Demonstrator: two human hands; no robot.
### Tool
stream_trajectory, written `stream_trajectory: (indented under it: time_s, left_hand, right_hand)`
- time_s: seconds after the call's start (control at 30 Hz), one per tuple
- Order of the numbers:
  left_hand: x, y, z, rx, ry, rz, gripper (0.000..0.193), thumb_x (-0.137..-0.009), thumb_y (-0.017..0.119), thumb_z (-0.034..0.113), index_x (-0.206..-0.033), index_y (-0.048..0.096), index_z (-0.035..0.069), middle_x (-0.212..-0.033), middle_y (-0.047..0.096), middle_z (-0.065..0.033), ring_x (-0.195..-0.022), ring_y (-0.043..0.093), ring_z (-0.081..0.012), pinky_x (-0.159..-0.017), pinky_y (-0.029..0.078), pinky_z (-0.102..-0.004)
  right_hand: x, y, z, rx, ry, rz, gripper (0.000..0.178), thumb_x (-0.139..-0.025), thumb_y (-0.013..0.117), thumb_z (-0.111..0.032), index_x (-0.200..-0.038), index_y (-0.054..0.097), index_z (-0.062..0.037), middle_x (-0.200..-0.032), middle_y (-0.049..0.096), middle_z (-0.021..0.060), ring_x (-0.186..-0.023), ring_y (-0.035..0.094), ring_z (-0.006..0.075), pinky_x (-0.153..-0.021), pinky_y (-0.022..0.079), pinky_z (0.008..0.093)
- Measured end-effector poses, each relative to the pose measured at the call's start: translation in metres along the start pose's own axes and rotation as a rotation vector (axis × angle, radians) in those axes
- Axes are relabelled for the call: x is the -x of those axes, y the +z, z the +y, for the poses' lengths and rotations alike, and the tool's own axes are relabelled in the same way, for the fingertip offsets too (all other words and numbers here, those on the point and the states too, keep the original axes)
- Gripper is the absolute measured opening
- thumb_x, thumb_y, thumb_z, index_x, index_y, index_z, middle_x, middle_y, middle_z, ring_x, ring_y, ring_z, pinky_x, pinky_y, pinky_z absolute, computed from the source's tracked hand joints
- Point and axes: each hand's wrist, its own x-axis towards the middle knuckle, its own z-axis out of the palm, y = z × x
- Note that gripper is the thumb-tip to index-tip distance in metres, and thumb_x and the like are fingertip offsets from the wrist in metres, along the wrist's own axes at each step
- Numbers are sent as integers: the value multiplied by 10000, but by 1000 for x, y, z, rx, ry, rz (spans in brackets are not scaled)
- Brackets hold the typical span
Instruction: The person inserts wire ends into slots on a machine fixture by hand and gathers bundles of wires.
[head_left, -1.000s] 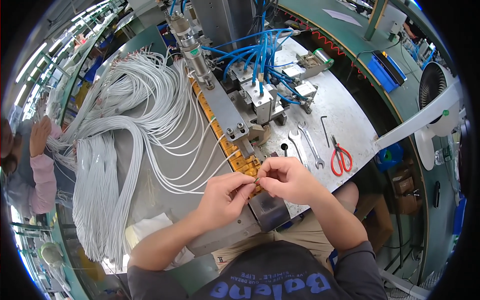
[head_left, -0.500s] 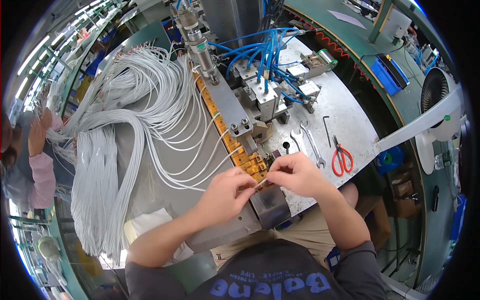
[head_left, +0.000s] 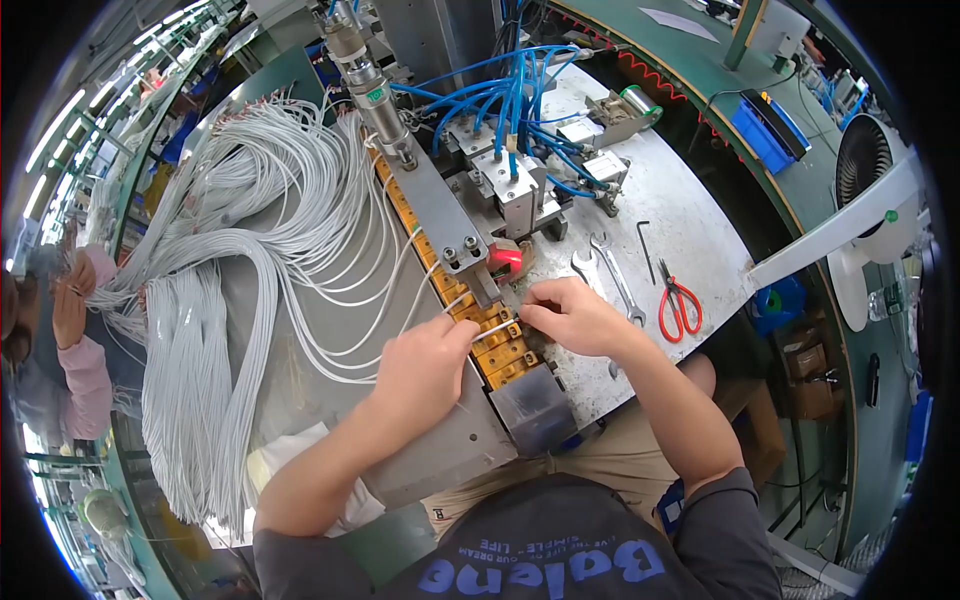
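One white cable, head view: lies across orange strip, between my hands. Left hand pinches cable; right hand holds its far end by fingertips. Steel bar just beyond. Wrenches, red-handled scissors to my right. Cable pile at left.

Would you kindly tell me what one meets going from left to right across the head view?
Co-worker's hand, hanging bundle of pale cables, left hand, white cable spanning the two hands, right hand, hex key, red-handled snips, blue bin, white fan.
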Motion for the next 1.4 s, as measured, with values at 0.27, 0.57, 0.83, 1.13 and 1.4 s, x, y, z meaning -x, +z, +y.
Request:
stream_trajectory:
  time_s: [0.27, 0.57, 0.83, 1.13, 1.4]
  left_hand:
    - [3, 5, 13, -308, 157, -81, 220, -735, 561, 56, -953, 591, 57, -764, 522, -70, -652, 576, -248, -537, 462, -368]
    - [11, 8, -2, -376, 187, 186, 190, -733, 551, 109, -910, 579, 46, -842, 517, -84, -798, 547, -215, -655, 458, -354]
    - [-25, -44, -95, -66, 131, 302, 243, -868, 508, 203, -806, 604, -12, -818, 578, -182, -801, 563, -351, -693, 467, -418]
    - [-211, -150, -229, -25, -345, 656, 274, -796, 510, 201, -869, 647, -26, -947, 642, -220, -958, 599, -394, -833, 478, -460]
    - [-213, -79, -282, -192, -320, 241, 295, -748, 588, 203, -898, 672, -37, -925, 648, -259, -905, 633, -385, -800, 511, -408]
  right_hand:
    - [-6, 0, 17, -424, 196, -137, 189, -878, 543, -147, -749, 577, -14, -569, 482, -21, -510, 449, 62, -464, 352, 226]
    - [0, -35, 12, -443, 155, 289, 151, -870, 532, -75, -725, 528, -30, -549, 427, -17, -452, 380, 75, -415, 300, 233]
    - [54, 27, -77, -8, 2, -41, 108, -813, 571, -17, -710, 583, 10, -597, 558, 35, -519, 513, 99, -483, 384, 223]
    - [59, 75, -71, 308, -157, -57, 38, -750, 620, 27, -738, 603, -4, -628, 564, 111, -513, 549, 208, -477, 401, 281]
    - [56, 89, -57, 422, -376, 224, 85, -720, 622, 52, -740, 573, -14, -621, 560, 101, -513, 551, 244, -470, 400, 294]
